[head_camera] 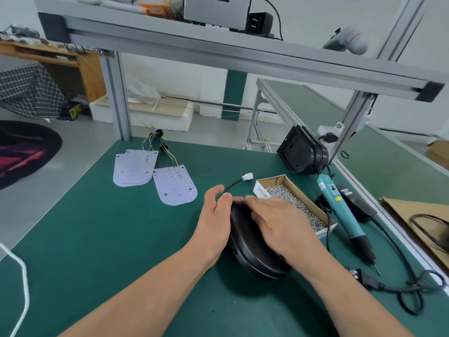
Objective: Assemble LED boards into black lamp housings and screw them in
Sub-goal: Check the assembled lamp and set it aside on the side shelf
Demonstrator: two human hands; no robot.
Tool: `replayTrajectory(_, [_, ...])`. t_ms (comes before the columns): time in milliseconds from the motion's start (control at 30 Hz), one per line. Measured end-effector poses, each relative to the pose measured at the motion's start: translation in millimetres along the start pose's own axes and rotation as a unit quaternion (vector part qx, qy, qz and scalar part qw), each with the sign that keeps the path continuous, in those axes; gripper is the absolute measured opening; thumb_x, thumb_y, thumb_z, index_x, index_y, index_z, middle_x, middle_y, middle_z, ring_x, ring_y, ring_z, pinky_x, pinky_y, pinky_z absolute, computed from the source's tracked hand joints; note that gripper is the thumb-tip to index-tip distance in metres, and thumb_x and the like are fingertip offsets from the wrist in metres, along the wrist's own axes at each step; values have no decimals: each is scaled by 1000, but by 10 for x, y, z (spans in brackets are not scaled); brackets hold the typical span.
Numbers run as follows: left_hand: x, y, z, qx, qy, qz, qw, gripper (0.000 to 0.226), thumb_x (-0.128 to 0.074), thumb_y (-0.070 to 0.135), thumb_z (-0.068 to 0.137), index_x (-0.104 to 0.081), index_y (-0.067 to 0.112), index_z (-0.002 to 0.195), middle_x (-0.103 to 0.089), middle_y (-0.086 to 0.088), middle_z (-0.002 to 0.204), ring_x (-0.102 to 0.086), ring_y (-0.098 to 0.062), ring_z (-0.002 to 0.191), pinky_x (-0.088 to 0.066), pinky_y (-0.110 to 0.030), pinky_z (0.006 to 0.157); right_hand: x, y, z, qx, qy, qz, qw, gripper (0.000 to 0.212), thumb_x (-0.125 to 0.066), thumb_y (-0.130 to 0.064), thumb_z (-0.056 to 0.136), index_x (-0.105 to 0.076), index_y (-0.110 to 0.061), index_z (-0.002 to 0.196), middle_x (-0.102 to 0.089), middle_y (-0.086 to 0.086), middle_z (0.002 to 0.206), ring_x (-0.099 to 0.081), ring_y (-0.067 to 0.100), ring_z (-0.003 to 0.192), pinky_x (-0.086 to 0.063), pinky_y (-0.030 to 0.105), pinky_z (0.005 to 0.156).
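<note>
Green mat covers the table, which carries everything below. Black lamp housing lies near the front edge, centre-right, rounded end toward the person; whether a board sits inside cannot be told, as the hands cover it. Left hand grips the housing's far left rim, thumb raised and fingers curled over the edge where a black cable leaves it. Right hand lies flat across the top, fingers nearly straight, holding nothing. More black housings stand stacked on edge at the far right by the frame post. LED boards: a small stack at far left with coloured leads, and a single board just beside it. Teal electric screwdriver lies to the right of an open cardboard box filled with silver screws. The cable ends in a white connector, resting beside the box.
</note>
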State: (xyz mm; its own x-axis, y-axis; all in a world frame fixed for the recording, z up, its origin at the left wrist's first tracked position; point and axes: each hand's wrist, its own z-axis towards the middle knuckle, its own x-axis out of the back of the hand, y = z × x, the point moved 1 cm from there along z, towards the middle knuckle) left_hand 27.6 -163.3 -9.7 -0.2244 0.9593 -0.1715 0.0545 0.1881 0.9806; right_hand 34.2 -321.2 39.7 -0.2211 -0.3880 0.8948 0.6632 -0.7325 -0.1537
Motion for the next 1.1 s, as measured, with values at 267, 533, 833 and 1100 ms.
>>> replayTrajectory(267, [17, 44, -30, 5, -24, -39, 999, 34, -48, 27, 110, -46, 27, 144, -81, 16, 101, -73, 4, 93, -55, -16, 79, 22, 102, -105, -52, -82, 129, 987, 38, -49, -23, 109, -53, -43, 141, -59, -33, 121, -52, 7, 110, -42, 25, 100])
replayTrajectory(533, [21, 103, -70, -10, -25, -62, 998, 46, -56, 50, 92, -49, 40, 136, -80, 1, 116, -72, -16, 116, -47, -46, 115, 242, 4, -191, -149, -53, 224, 962, 91, -43, -94, 82, -56, -34, 150, -53, -21, 152, -40, -5, 145, -34, 38, 123])
replayTrajectory(833, [122, 152, -54, -58, -49, 34, 997, 49, -44, 52, 110, -35, 44, 158, -74, 18, 127, -63, 7, 120, -42, -25, 108, 282, -185, -151, -100, -165, 136, 972, 84, -64, -72, 73, -30, -50, 147, -12, -50, 152, -3, -25, 145, -29, 20, 116])
replayTrajectory(1100, [365, 243, 70, -121, 61, 468, 873, 52, -47, 29, 106, -40, 22, 157, -56, 12, 134, -47, -11, 125, -43, -28, 101, 372, 320, -178, -205, -25, 515, 832, 58, -57, -18, 76, -70, -18, 132, -62, 15, 126, -64, 32, 112, -46, 45, 95])
